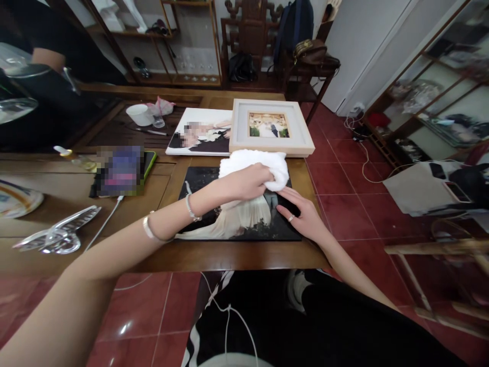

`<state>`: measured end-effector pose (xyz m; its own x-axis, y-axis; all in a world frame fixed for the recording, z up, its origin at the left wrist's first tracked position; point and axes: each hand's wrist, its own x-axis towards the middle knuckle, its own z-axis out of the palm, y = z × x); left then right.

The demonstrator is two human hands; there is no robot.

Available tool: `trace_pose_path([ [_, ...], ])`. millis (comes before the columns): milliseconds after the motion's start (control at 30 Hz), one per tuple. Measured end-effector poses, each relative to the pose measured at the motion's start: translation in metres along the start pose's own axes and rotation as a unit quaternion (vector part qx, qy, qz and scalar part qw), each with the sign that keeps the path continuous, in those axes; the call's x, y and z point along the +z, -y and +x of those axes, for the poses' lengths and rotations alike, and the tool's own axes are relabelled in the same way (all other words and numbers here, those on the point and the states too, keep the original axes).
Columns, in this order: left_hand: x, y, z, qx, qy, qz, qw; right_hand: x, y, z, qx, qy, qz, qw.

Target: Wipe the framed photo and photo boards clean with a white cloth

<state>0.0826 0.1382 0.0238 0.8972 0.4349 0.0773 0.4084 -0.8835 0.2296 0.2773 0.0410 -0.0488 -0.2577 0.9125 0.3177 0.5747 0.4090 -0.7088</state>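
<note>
Dark photo panel [248,224] flat, long axis left-right, white cloth [252,160] atop.

We see red floor tiles [344,168] at lower right, a wooden table [229,257] at center, a carved chair [250,25] top center, wooden shelves [183,51] upper left, and a white wall [367,46] upper right.
</note>
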Motion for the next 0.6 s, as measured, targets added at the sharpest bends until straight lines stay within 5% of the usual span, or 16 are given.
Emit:
trace_pose_path([
  [233,-0.014,0.008,-0.058,-0.099,0.064,0.05,0.992,-0.001,0.002,0.001,-0.008,0.004,0.012,1.0],
  [600,0.028,-0.015,-0.043,-0.051,0.015,0.13,0.99,-0.001,0.001,0.001,-0.005,0.002,0.004,1.0],
])
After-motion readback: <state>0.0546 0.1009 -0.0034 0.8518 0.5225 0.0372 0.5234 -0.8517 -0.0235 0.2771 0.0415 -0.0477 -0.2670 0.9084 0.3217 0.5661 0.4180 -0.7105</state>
